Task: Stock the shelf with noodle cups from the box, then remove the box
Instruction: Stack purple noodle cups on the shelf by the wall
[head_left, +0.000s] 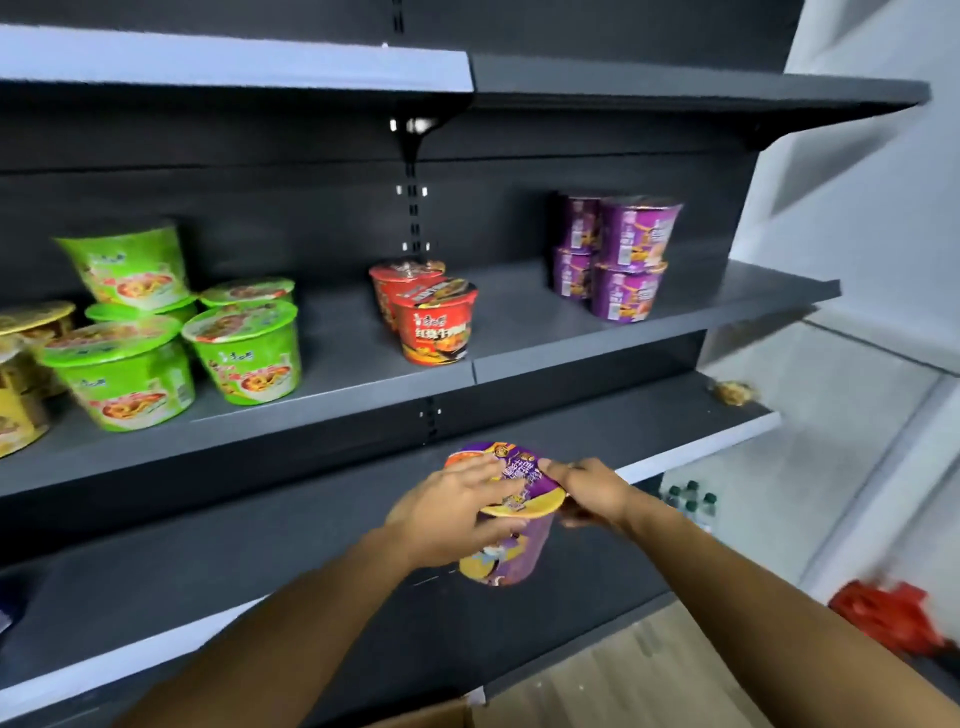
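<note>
A purple noodle cup (506, 551) with a yellow-rimmed lid is held in the air in front of the lower shelf (260, 551). My left hand (452, 512) grips its left side, fingers spread over the lid. My right hand (587, 493) pinches the lid's right rim. On the middle shelf (519, 332) stand several purple cups (618, 254) stacked at the right, two red cups (434, 317) in the middle, and several green cups (166, 332) at the left. A corner of the cardboard box (431, 717) shows at the bottom edge.
Yellow cups (21, 374) sit at the far left of the middle shelf. A top shelf (675, 83) overhangs. To the right are a white wall, bottles (693, 501) on the floor and a red item (893, 616). A small brown object (732, 392) lies on the lower shelf's right end.
</note>
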